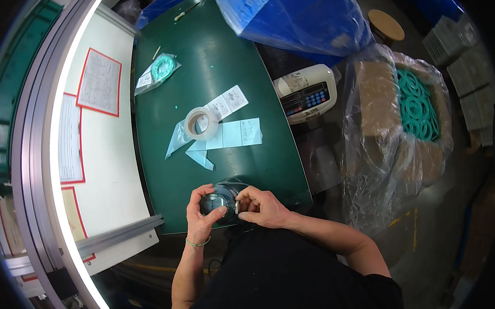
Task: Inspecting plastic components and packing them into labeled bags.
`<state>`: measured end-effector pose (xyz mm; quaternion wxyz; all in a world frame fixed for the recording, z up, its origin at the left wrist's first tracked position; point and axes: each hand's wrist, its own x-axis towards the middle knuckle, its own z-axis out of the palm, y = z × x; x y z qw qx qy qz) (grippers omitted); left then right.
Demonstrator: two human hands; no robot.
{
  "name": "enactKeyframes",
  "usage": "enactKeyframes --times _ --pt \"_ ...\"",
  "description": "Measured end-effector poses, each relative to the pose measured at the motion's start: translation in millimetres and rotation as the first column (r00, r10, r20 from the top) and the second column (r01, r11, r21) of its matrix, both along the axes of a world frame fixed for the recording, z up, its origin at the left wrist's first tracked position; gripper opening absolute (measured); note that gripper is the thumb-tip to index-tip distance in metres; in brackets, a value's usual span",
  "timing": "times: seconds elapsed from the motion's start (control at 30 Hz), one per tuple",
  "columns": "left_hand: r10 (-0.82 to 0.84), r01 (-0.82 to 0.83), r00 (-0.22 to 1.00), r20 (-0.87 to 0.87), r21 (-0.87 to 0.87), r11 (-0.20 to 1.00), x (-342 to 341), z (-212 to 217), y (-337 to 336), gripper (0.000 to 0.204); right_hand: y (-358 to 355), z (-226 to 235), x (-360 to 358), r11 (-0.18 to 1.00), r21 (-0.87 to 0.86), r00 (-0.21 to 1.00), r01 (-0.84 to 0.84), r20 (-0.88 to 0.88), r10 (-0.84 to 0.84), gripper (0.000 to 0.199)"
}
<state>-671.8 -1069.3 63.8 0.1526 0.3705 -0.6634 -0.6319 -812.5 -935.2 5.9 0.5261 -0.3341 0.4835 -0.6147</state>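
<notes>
At the near edge of the green table (231,49), my left hand (197,216) is closed round a clear, rounded, jar-like vessel (215,202), its thumb over the near side. My right hand (264,208) pinches a small pale piece (237,206) at the vessel's right side; whether that piece belongs to the vessel I cannot tell. A roll of clear tape (211,131) lies beyond both hands, on top of several printed paper label strips (232,134).
A clear bag with a green ring (162,68) lies at the far left of the table. Right of the table are a weighing scale (306,94), a plastic-lined carton (379,100) of green rings (417,105) and a blue plastic-covered bin (296,17). A lit metal frame (63,164) borders the left.
</notes>
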Motion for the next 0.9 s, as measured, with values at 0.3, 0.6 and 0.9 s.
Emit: enactKeyframes --times 0.3,0.6,0.9 --pt "-0.062 0.071 0.996 -0.065 0.147 0.987 8 -1 -13 0.049 -4 12 5 0.999 0.012 0.947 0.035 -0.319 -0.03 0.039" --pt "-0.059 0.063 0.997 -0.04 0.091 0.994 4 1 -8 0.05 -14 5 10 0.986 -0.022 0.938 0.167 -0.303 -0.166 0.024" --pt "-0.003 0.006 0.999 -0.046 0.075 0.997 5 -6 -6 0.049 -2 -9 10 1.0 0.029 0.964 0.004 0.266 -0.012 0.024"
